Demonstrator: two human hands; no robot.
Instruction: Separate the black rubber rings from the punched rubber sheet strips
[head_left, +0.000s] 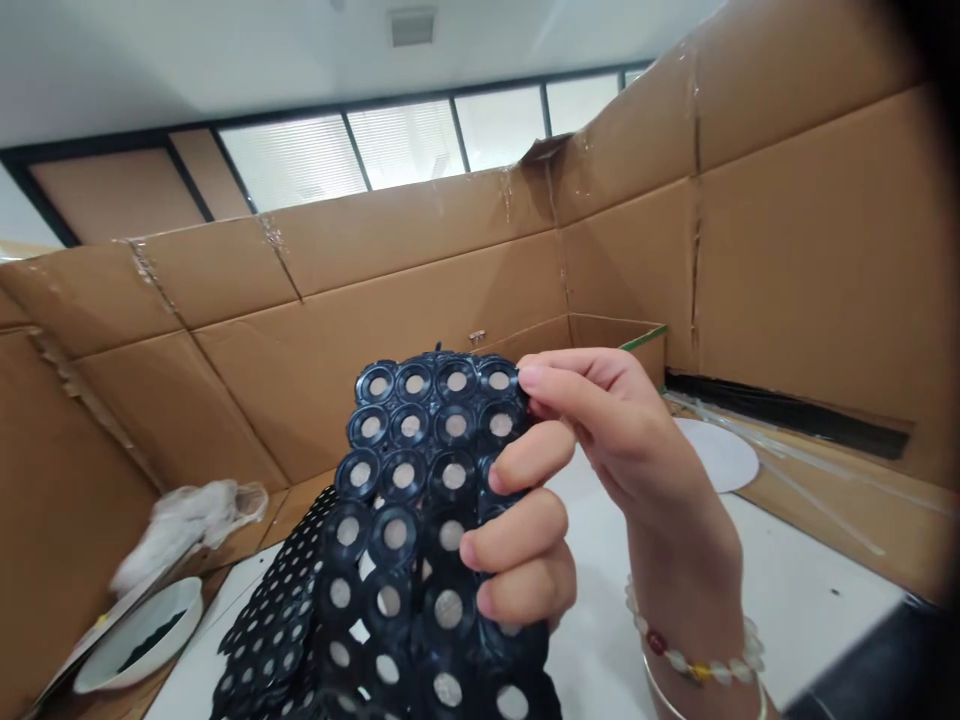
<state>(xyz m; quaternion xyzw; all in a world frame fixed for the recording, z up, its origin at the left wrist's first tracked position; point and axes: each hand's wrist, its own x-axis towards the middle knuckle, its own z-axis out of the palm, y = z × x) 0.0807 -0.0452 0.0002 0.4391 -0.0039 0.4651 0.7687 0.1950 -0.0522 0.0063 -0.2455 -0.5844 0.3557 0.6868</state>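
Observation:
My right hand [547, 490] grips the right edge of a black rubber sheet [397, 470] moulded into rows of joined rings, each with a pale round centre. The thumb and index finger pinch its upper right corner, while the other fingers curl over the front of the right-hand column. Raised close to the camera, the sheet stands nearly upright, and its lower end runs out of view. Behind it on the left lie more black sheets with pale dots [277, 590], overlapping on the white tabletop [600, 600]. My left hand is not visible.
Tall cardboard walls [420, 260] surround the work area. At the left stands a white bowl [184, 610] with dark material inside, near a clear plastic bag [217, 510]. A round white disc [720, 455] lies at the right, by a small cardboard box [645, 345].

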